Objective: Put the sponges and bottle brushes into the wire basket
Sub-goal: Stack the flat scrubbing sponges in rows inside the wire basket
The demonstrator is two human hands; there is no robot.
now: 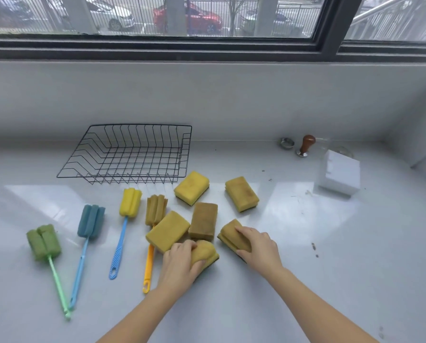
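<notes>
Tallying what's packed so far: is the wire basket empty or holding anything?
Empty. Only bare wire shows inside the basket; sponges and brushes all lie on the counter.

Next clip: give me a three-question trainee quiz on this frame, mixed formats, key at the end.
1. True or false: the wire basket already holds a sponge.
2. How many bottle brushes lie on the counter?
3. The left hand grips: A) the yellow-headed brush, B) a sponge, C) the basket rim.

Key:
1. False; it is empty.
2. Four, with green, blue, yellow and brownish heads.
3. B; the right hand rests on another sponge.
</notes>
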